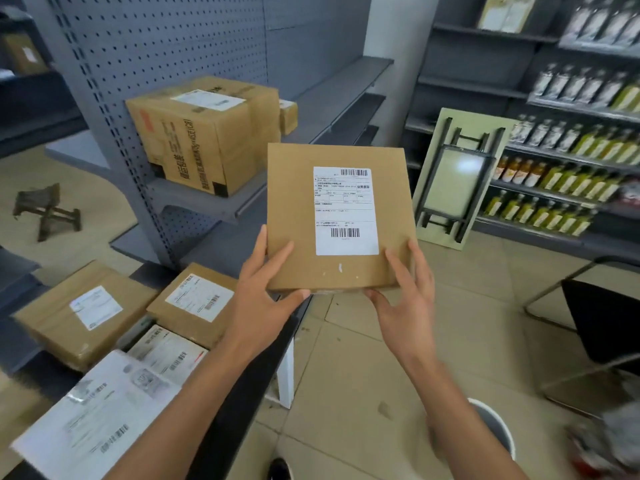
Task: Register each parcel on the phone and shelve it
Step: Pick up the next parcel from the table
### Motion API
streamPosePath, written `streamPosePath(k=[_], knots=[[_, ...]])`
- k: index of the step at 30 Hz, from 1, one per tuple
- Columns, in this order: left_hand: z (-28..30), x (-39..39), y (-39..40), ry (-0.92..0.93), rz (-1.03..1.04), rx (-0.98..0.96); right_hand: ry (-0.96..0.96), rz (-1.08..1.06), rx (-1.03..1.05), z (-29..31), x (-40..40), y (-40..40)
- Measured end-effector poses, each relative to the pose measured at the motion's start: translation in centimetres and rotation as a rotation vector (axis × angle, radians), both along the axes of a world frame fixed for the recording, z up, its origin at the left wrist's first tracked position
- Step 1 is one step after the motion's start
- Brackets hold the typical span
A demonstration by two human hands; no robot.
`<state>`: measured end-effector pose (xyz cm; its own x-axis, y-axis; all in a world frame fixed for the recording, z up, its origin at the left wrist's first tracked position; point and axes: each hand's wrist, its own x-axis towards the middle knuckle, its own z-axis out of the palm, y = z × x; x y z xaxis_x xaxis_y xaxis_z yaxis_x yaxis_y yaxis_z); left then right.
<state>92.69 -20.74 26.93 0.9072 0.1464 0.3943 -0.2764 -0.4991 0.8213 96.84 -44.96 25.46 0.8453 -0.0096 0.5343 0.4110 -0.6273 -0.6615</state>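
Cardboard parcel (337, 216) held label-up at frame centre, gripped at its near edge by left hand (265, 289) and right hand (403, 289); two boxes (207, 133) apparently shelved at upper left, several parcels (138, 327) remaining on the bench (242, 393), lower left.

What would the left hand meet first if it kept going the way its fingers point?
Probably the edge of the grey shelf carrying the large carton. The left hand holds the flat parcel; depth is unclear.
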Motion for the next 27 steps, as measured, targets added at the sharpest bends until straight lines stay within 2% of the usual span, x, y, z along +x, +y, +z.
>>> streamPosePath(k=[6, 15, 24, 27], knots=[[0.0, 8.4, 0.1, -0.031, -0.071, -0.095, -0.052, -0.071, -0.046, 1.0, 6.9, 0.1], [-0.9, 19.1, -1.6, 0.0, -0.17, -0.06, -0.008, -0.19, -0.066, 0.0, 15.1, -1.7], [-0.7, 30.0, -8.1, -0.047, -0.249, -0.059, -0.019, -0.247, -0.023, -0.7, 24.7, -7.6], [-0.7, 34.1, -11.5, -0.009, -0.263, -0.065, -0.012, -0.272, -0.002, -0.8, 28.4, -10.9]])
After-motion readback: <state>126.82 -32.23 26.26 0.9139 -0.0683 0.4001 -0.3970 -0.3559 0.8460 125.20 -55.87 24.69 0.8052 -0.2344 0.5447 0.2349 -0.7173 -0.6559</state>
